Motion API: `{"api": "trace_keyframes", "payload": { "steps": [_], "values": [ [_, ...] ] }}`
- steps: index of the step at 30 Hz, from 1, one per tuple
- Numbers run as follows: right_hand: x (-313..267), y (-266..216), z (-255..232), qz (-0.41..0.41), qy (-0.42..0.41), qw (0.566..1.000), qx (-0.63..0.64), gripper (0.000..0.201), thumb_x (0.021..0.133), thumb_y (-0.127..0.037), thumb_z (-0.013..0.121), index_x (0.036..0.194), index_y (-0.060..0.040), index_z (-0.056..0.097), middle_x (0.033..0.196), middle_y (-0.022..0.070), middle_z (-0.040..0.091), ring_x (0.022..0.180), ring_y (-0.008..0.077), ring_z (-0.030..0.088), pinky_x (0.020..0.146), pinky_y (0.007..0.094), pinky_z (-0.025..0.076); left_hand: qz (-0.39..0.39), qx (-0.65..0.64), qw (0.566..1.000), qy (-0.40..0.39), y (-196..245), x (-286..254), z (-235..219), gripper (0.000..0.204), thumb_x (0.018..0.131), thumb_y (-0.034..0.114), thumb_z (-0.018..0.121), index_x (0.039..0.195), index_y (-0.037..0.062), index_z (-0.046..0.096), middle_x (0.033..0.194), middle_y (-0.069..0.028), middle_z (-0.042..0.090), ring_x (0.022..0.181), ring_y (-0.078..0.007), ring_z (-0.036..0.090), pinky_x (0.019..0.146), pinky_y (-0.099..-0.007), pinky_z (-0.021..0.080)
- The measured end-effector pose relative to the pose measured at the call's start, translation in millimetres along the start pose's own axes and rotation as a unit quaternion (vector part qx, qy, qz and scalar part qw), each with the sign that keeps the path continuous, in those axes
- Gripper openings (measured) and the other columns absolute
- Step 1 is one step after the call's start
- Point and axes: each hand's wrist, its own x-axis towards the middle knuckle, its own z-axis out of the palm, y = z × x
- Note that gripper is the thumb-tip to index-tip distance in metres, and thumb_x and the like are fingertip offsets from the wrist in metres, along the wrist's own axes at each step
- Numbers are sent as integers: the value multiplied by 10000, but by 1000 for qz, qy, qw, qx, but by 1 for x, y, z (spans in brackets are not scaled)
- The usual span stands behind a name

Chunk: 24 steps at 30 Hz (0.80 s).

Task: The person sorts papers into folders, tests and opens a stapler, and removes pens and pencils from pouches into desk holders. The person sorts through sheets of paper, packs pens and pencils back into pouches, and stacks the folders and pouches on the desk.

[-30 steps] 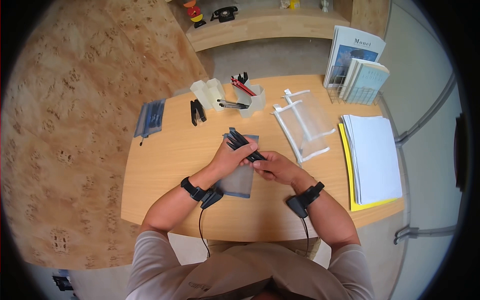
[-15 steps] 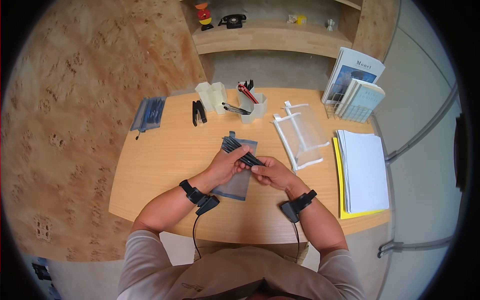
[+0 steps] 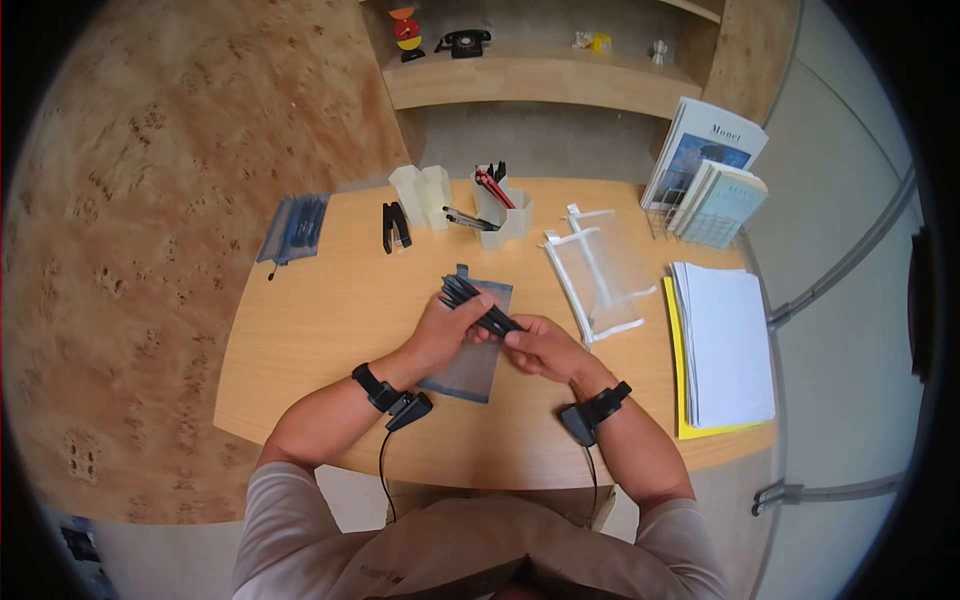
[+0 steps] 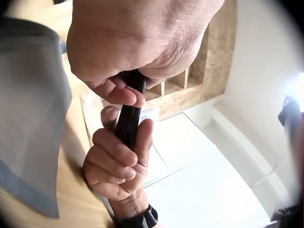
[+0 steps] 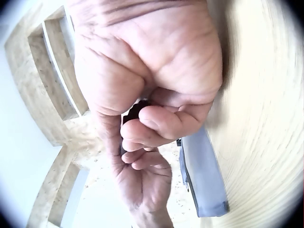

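A bundle of black pens (image 3: 496,321) slants between both hands over the desk. My left hand (image 3: 440,328) grips it around the middle, thumb on top, and the far ends fan out beyond it. My right hand (image 3: 548,348) holds the near end, with its fingers curled beneath and thumb above. In the left wrist view the dark pens (image 4: 128,124) show in the short gap between the two hands. Below the hands lies a grey mesh zip pouch (image 3: 468,378), flat on the desk and partly covered by them.
Behind stand pale pen holders (image 3: 517,218) with pens and red items, plus another pale holder (image 3: 432,195) beside a black stapler (image 3: 396,228). A filled grey pouch (image 3: 295,228) lies left. Clear white-edged pouches (image 3: 605,280), a paper stack (image 3: 722,345) and a book rack (image 3: 695,222) sit right.
The head view has shifted, so the desk sits lower in it. Both hands keep their hold on the pens over the pouch, and the fanned pen ends are drawn closer together.
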Motion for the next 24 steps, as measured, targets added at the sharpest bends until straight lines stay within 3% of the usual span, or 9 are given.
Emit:
{"api": "trace_keyframes", "payload": {
  "steps": [1,3,5,7,10,14,24],
  "values": [
    [0,1,1,0,3,1000,9,313,1043,-310,617,1171,-25,651,663,-10,564,530,56,466,480,200,343,54,58,997,8,10,1,0,216,1025,260,651,1050,47,676,826,-9,680,624,-67,596,561,-215,501],
    [-1,-2,2,-44,27,993,110,330,1058,-315,583,1177,-14,647,709,22,614,545,80,487,506,220,375,87,85,990,69,55,0,2,211,1017,240,654,1042,31,673,809,-18,661,624,-79,590,567,-219,493],
    [2,-2,0,-55,41,990,123,328,1064,-314,568,1167,-13,649,726,32,633,555,90,503,513,231,387,216,77,966,120,96,15,-10,205,1008,224,667,999,20,671,815,-30,663,630,-104,621,580,-243,508],
    [4,0,-3,-64,50,988,133,328,1069,-312,553,1156,-11,651,744,41,651,564,100,519,521,241,398,275,114,943,152,132,38,-34,208,1000,218,678,1018,11,683,794,-24,655,633,-98,613,580,-242,495],
    [6,4,-6,-36,58,992,107,290,1064,-292,565,1127,-26,661,763,34,661,596,102,549,541,245,414,303,198,917,165,158,83,-57,242,1002,235,674,1055,0,695,815,-26,653,629,-93,582,589,-243,476],
    [5,5,-3,-9,83,991,102,226,1052,-258,589,1105,-53,669,787,23,676,646,106,593,586,239,450,306,239,909,154,160,137,-62,217,990,222,688,1016,7,700,748,-5,634,614,-79,575,568,-243,461],
    [1,-1,3,37,115,991,56,147,1034,-220,620,1110,-103,669,864,5,669,759,103,620,696,247,500,189,301,933,52,143,212,-44,209,971,226,699,984,18,687,732,19,601,608,-64,548,554,-240,441]
  ]
}}
